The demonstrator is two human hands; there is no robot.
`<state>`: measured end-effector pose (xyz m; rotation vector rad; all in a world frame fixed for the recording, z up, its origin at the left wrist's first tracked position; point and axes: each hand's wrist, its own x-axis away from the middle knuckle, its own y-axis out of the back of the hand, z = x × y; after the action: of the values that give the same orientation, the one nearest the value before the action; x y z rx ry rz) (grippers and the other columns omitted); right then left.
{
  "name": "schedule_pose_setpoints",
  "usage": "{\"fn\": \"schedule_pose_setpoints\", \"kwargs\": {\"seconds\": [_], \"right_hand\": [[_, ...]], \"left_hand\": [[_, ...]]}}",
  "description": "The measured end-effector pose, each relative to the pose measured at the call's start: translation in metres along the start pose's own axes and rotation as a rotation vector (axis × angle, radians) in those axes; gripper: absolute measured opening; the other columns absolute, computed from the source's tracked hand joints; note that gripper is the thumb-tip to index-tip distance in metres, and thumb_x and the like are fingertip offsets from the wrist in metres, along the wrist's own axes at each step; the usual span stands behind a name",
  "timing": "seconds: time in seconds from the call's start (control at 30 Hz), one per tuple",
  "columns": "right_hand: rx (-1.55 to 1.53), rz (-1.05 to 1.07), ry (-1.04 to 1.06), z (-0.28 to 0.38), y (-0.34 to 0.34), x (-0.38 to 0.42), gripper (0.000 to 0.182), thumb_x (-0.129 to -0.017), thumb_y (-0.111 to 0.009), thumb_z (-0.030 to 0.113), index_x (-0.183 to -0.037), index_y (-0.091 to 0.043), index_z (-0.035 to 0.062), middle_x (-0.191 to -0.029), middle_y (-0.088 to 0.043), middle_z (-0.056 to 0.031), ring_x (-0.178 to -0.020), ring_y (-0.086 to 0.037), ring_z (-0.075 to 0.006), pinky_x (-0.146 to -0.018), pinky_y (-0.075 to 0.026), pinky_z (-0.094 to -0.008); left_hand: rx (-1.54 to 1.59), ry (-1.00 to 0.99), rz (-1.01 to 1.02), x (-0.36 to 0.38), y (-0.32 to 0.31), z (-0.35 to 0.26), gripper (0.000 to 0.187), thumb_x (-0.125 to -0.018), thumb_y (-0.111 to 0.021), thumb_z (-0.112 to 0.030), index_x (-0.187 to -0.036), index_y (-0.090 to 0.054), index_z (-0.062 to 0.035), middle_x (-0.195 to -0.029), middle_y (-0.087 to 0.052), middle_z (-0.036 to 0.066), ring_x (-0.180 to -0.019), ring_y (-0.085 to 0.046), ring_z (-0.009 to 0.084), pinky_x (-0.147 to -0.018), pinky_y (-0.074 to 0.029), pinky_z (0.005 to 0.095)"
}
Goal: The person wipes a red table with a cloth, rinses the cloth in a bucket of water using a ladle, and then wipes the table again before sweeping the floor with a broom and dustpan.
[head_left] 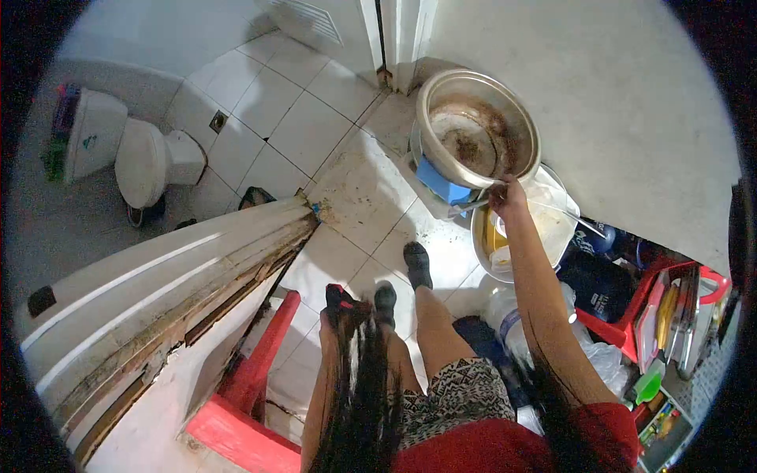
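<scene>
A large metal pot (479,130), stained brown inside, stands tilted toward me by the wall. My right hand (509,197) is closed on its near rim. Just under the pot a blue item (441,181) shows. Right beside it lies a white basin (479,244) with a yellow thing inside, partly hidden by my forearm. My left hand (334,317) hangs low near my feet, closed around a small red and black object (339,296) whose kind I cannot tell. Dark hair covers part of that hand and arm.
A toilet (142,162) stands behind the damaged door frame (229,260) at left. Near me is a red plastic stool (236,426). On the right sit a red rack (631,315) with utensils, a dark bag (595,284) and clear plastic bags (603,355).
</scene>
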<state>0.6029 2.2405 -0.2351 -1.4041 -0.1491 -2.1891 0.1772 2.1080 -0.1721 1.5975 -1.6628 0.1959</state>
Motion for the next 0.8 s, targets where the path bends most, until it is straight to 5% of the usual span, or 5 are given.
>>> {"fn": "schedule_pose_setpoints", "kwargs": {"seconds": [0.17, 0.2, 0.37, 0.57, 0.8], "right_hand": [[0.049, -0.224, -0.09, 0.023, -0.044, 0.074, 0.038, -0.074, -0.042, 0.04, -0.091, -0.044, 0.0068, -0.079, -0.049, -0.0118, -0.068, -0.046, -0.0199, -0.056, -0.039, -0.0394], [-0.064, -0.165, -0.069, 0.019, -0.053, 0.09, 0.053, -0.064, -0.054, 0.043, -0.104, -0.04, 0.0104, -0.108, -0.034, -0.0095, -0.085, -0.04, -0.0261, -0.065, -0.035, -0.0416], [-0.154, 0.304, 0.242, 0.002, -0.154, 0.147, 0.043, -0.073, -0.045, 0.032, -0.11, -0.037, 0.0112, -0.1, -0.047, -0.0086, -0.084, -0.047, -0.0259, -0.075, -0.037, -0.0432], [0.387, 1.269, 0.751, 0.049, -0.429, 0.473, 0.052, -0.076, -0.038, 0.043, -0.119, -0.03, 0.0146, -0.122, -0.031, -0.0058, -0.113, -0.024, -0.0222, -0.089, -0.022, -0.0394], [0.475, 1.472, 0.999, 0.032, -0.46, 0.662, 0.055, -0.075, -0.039, 0.044, -0.12, -0.029, 0.0148, -0.122, -0.031, -0.0068, -0.112, -0.026, -0.0234, -0.088, -0.023, -0.0401]], "left_hand": [[0.177, -0.092, -0.056, -0.013, 0.005, 0.066, 0.032, -0.072, -0.053, -0.013, -0.098, -0.037, -0.0027, -0.082, -0.053, 0.012, -0.071, -0.052, 0.0202, -0.062, -0.041, 0.0293], [0.256, -0.138, -0.065, -0.018, 0.009, 0.076, 0.034, -0.072, -0.053, -0.013, -0.1, -0.036, -0.0029, -0.082, -0.053, 0.013, -0.072, -0.053, 0.0215, -0.063, -0.041, 0.0298], [0.356, -0.164, -0.516, 0.052, 0.035, -0.09, 0.036, -0.068, -0.055, -0.005, -0.1, -0.036, -0.005, -0.072, -0.05, 0.006, -0.067, -0.048, 0.0126, -0.06, -0.04, 0.0248], [0.24, -0.477, -0.344, 0.054, 0.111, -0.2, 0.026, -0.061, -0.058, 0.0, -0.085, -0.048, -0.0012, -0.073, -0.055, 0.009, -0.069, -0.053, 0.0144, -0.062, -0.041, 0.025], [0.402, -0.618, -0.192, 0.046, 0.182, -0.282, 0.032, -0.061, -0.06, -0.003, -0.091, -0.048, -0.0012, -0.078, -0.055, 0.01, -0.073, -0.053, 0.0177, -0.068, -0.04, 0.0277]]}}
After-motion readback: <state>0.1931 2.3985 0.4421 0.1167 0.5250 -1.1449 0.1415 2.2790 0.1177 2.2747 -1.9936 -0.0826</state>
